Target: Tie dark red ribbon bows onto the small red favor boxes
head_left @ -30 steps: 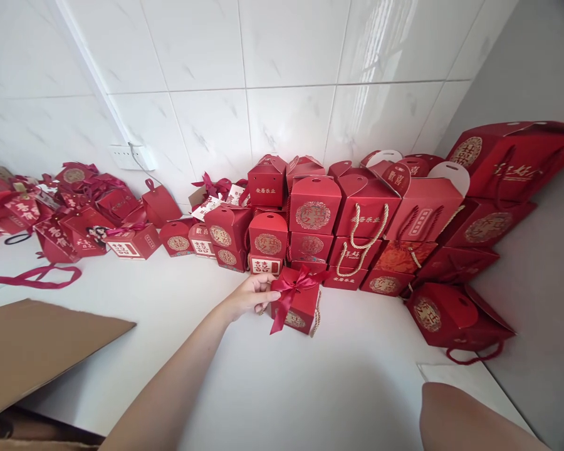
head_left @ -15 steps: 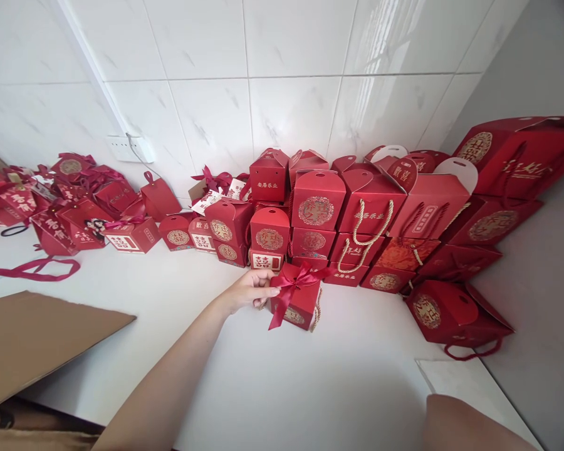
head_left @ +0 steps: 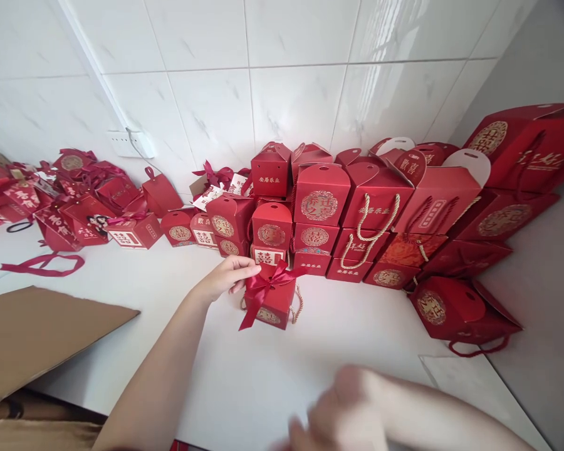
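Observation:
A small red gift box (head_left: 277,307) with a shiny red ribbon bow (head_left: 269,282) and twisted gold cord handles sits on the white table. At its upper left edge, my left hand (head_left: 230,275) pinches the end of a bow loop between thumb and fingers. My right hand (head_left: 341,413) is at the bottom of the view, low over the table and apart from the box. Motion blurs its fingers, so their pose and anything in them cannot be made out.
Stacked red gift boxes (head_left: 322,194) line the tiled wall. More red boxes (head_left: 134,230) lie at the left, near a loose ribbon loop (head_left: 44,264). Brown cardboard (head_left: 47,329) is at the lower left; one box (head_left: 463,310) stands at the right.
The bow-tied box and my left hand have shifted left. My left hand has moved to the top of the bow. My right hand has come into view from the lower right.

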Available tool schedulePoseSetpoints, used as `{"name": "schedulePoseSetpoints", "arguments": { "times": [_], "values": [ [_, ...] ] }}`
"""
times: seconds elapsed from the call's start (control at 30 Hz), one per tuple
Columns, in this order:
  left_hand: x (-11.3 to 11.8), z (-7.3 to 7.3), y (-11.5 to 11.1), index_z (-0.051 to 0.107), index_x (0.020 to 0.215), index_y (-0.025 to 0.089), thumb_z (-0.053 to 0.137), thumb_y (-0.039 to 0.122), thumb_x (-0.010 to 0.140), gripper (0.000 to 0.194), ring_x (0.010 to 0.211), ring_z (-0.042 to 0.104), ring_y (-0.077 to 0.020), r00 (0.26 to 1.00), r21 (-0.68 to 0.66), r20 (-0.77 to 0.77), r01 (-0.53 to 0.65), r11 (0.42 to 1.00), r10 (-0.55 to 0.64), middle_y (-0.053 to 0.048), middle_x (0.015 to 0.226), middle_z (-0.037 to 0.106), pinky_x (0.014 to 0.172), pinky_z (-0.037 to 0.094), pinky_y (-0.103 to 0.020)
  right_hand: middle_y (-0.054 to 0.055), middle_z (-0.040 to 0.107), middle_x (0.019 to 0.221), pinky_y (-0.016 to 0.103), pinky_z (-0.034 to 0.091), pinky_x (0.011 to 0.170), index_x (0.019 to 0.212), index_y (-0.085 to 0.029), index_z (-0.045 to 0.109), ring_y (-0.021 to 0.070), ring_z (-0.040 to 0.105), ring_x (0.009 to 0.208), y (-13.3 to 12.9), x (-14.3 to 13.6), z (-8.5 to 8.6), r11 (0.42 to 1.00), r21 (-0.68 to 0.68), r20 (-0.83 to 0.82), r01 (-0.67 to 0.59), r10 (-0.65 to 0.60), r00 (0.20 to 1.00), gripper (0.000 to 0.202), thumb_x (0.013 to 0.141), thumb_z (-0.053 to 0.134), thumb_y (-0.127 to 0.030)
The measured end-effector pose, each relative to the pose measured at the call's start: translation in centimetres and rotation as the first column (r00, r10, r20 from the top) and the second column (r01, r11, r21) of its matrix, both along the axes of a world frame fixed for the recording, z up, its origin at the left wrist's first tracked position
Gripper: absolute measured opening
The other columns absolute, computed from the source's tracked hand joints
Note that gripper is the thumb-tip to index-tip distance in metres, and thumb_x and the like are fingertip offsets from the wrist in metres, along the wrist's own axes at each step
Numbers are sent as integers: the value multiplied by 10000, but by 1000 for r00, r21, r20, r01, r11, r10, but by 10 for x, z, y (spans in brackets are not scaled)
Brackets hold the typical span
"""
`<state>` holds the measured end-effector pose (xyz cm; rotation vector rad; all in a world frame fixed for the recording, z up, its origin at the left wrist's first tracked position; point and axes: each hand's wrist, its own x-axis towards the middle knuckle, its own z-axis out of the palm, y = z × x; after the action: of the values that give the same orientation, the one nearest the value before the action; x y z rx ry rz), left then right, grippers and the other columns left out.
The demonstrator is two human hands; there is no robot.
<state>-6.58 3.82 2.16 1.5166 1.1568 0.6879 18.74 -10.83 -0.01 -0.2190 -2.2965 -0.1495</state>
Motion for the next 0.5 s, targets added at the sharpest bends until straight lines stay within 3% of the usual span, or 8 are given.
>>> {"name": "schedulePoseSetpoints", "arguments": {
  "times": [0.07, 0.13, 0.17, 0.2, 0.27, 0.33, 0.4, 0.5],
  "values": [
    [-3, 2, 0, 470, 607, 164, 610, 501, 845, 436, 378, 251, -51, 994, -14, -107, 4, 1000, -6, 80, 404, 315, 441, 171, -235, 5, 675, 924, 255, 442, 516, 901, -220, 653, 107, 556, 661, 35, -12, 2, 991, 116, -35, -64, 68, 997, 59, 900, 624, -272],
    [-5, 4, -1, 421, 548, 165, 573, 521, 863, 499, 382, 240, -54, 988, -10, -152, 27, 1000, -28, 74, 383, 290, 452, 173, -246, -27, 559, 600, 288, 306, 421, 685, -178, 598, 104, 443, 490, 63, -22, 1, 977, 209, -69, -35, 50, 996, 216, 860, 675, -279],
    [-6, 6, -2, 400, 524, 166, 554, 524, 873, 524, 384, 233, -55, 987, -4, -152, 46, 999, -46, 72, 377, 275, 454, 173, -251, -37, 460, 494, 290, 272, 410, 572, -184, 517, 107, 405, 451, 72, -26, -1, 973, 229, -106, -7, 32, 994, 381, 868, 657, -378],
    [-6, 8, -3, 401, 512, 165, 546, 523, 877, 532, 388, 227, -56, 985, 0, -153, 74, 997, -73, 69, 380, 273, 453, 169, -255, -31, 459, 493, 286, 307, 431, 558, -182, 499, 114, 441, 474, 79, -30, -4, 973, 230, -101, 14, 9, 995, 417, 870, 649, -414],
    [-7, 13, -5, 477, 533, 156, 586, 514, 852, 492, 401, 221, -57, 973, -15, -173, 156, 988, -156, 61, 416, 321, 439, 148, -259, 17, 596, 632, 294, 447, 571, 634, -158, 558, 152, 570, 637, 86, -33, -11, 976, 207, -79, 72, -57, 995, 342, 887, 638, -373],
    [-5, 17, -7, 563, 601, 148, 637, 507, 813, 424, 416, 231, -58, 952, -48, -206, 220, 974, -225, 51, 471, 383, 422, 132, -259, 77, 693, 952, 341, 500, 824, 848, -126, 641, 199, 619, 892, 89, -35, -19, 974, 189, -31, 127, -123, 992, 84, 890, 626, -197],
    [-3, 20, -8, 569, 612, 147, 632, 519, 810, 426, 429, 249, -62, 948, -55, -219, 222, 973, -229, 42, 497, 407, 417, 145, -257, 107, 661, 1160, 377, 457, 978, 1017, -110, 644, 222, 591, 1039, 92, -35, -26, 969, 175, 7, 177, -181, 983, 146, 890, 577, -91],
    [3, 18, -8, 462, 554, 159, 608, 536, 816, 482, 462, 269, -68, 964, 9, -228, 141, 990, -135, 49, 508, 347, 443, 188, -246, 123, 643, 1207, 384, 430, 1025, 1154, -91, 613, 237, 560, 1114, 96, -35, -32, 964, 164, 61, 207, -220, 974, 254, 919, 518, -82]
  ]
}}
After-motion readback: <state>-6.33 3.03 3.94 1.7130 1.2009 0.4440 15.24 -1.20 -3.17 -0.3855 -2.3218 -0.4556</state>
